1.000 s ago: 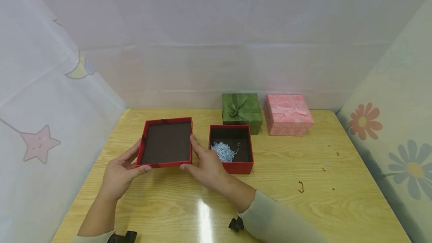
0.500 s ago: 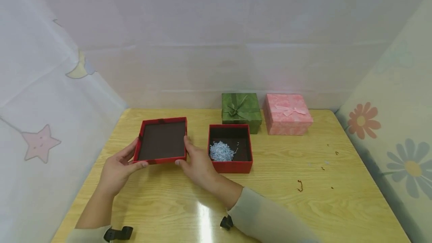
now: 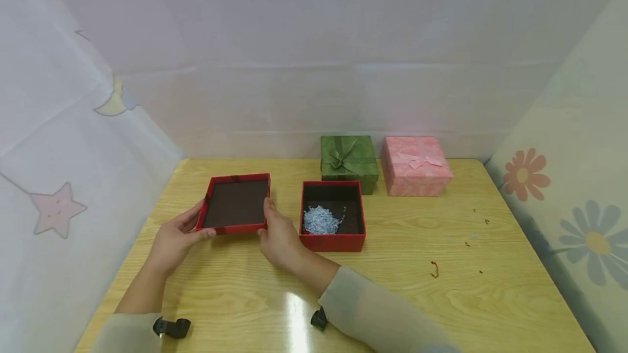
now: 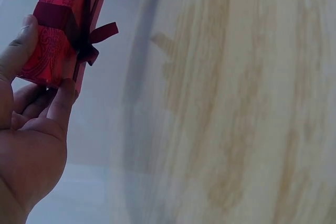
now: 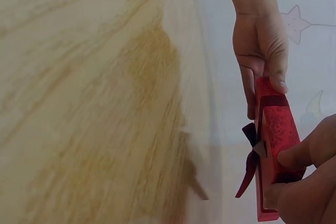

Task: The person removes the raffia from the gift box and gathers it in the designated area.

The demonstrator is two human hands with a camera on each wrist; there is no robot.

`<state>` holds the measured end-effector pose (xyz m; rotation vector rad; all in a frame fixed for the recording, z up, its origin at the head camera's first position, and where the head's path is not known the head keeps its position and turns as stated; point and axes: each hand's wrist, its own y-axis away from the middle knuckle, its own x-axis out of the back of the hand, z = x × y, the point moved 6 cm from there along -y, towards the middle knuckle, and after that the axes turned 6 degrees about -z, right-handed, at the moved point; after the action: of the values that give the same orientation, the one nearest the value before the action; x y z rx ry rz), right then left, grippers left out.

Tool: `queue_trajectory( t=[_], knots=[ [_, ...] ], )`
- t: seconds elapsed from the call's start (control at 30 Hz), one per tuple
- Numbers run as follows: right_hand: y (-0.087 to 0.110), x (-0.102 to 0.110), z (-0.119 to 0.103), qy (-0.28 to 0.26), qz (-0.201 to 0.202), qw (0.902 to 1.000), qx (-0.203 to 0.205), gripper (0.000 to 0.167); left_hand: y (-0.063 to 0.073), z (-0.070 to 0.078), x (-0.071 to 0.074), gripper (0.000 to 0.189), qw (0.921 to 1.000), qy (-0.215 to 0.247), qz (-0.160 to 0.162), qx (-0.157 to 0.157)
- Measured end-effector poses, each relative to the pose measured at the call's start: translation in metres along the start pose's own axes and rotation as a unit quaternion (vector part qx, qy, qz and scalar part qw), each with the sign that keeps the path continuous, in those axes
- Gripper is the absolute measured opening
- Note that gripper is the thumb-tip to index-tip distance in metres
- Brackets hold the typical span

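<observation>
Both hands hold a red box lid above the left part of the table, its dark inside facing up. My left hand grips the near left corner, thumb over the front rim. At the right side, my right hand pinches the edge. In both wrist views the underside of the lid carries a dark red ribbon bow. Just right of the right hand stands the open red box base, with pale blue shredded paper heaped in its left half.
Behind the base sits a green gift box with a bow; a pink gift box stands beside it. Small brown paper shreds lie scattered on the right of the wooden table. Patterned cloth encloses the table's back and sides.
Both hands have carried the lid slightly left and lowered it a little, with its near edge now higher in the head view. The boxes stay where they were.
</observation>
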<state>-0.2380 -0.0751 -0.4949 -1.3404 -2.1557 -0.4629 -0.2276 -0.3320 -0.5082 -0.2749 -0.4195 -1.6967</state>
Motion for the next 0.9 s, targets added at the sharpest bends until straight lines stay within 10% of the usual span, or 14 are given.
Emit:
queue_trajectory(
  t=[0.9],
  knots=[
    [-0.032, -0.021, 0.036, -0.03, 0.069, 0.9926, -0.096, 0.07, -0.043, -0.038, -0.003, 0.104, 0.9973, -0.005, -0.05, 0.054]
  ],
)
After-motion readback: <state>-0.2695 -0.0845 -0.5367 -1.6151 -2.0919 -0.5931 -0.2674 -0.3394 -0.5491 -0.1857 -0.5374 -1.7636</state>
